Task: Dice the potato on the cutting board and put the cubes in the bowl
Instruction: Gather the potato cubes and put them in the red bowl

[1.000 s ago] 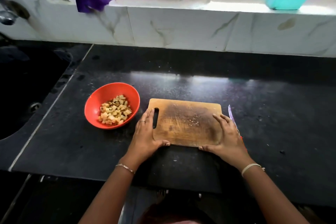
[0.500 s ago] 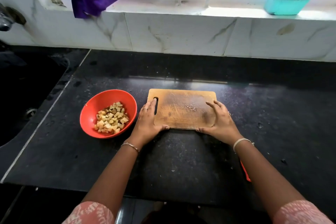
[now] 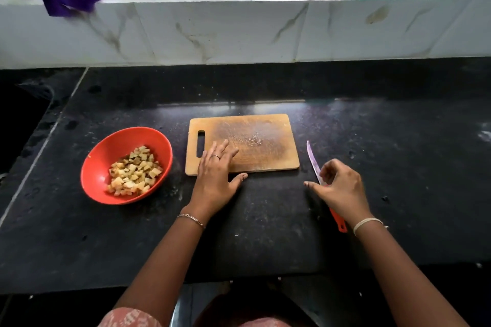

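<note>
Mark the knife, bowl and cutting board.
knife (image 3: 313,160), head view, middle of the blade.
bowl (image 3: 113,150), head view, bare inner wall.
cutting board (image 3: 268,158), head view, bare wood right of centre.

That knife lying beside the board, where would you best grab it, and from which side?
Take the knife by its orange handle, coming from the near side. It lies flat right of the cutting board, blade pointing away, handle end toward the person, partly under the right hand.
</note>
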`<move>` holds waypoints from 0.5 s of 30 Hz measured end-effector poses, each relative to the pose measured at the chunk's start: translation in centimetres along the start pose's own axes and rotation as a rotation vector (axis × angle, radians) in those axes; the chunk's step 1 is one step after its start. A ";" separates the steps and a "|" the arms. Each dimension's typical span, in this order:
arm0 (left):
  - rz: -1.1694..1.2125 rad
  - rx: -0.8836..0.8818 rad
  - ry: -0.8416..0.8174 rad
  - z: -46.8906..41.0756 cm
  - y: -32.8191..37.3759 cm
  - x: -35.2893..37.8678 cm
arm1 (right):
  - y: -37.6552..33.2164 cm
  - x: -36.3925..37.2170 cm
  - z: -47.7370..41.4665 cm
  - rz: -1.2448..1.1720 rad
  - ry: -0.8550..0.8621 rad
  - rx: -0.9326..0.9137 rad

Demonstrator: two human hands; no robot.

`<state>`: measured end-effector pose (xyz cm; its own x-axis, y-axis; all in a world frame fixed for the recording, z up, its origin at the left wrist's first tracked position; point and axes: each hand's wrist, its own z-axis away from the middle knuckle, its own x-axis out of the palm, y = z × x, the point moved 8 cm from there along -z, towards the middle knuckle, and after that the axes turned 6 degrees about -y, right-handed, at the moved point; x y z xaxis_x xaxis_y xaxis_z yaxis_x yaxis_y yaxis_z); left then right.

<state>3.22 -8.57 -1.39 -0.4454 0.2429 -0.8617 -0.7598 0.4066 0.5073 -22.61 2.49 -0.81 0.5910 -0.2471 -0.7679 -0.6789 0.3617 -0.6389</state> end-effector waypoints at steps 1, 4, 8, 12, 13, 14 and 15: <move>-0.001 0.018 -0.009 0.1 0.5 0.5 | 0.7 -0.2 0.9 0.010 0.000 0.039; -0.017 0.048 -0.024 0.3 1.6 1.5 | 1.5 -0.8 3.2 0.055 0.027 0.083; -0.026 0.022 -0.026 0.6 2.3 2.0 | 1.5 -1.3 5.1 0.151 0.048 0.090; -0.007 0.009 -0.034 0.7 2.8 2.2 | 2.0 -1.6 6.1 0.132 0.063 0.179; -0.001 0.008 -0.033 0.8 2.9 2.1 | 2.1 -1.7 6.2 0.101 0.068 0.207; 0.003 0.008 -0.030 0.8 2.9 2.0 | 2.1 -1.9 6.3 0.067 0.076 0.230; 0.005 0.008 -0.027 0.9 2.8 1.9 | 2.2 -2.2 6.3 0.035 0.088 0.244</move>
<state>0.62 -6.17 -1.59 -0.4363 0.2690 -0.8586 -0.7534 0.4126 0.5121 -22.60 9.48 -0.26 0.5216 -0.3038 -0.7972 -0.5668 0.5750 -0.5900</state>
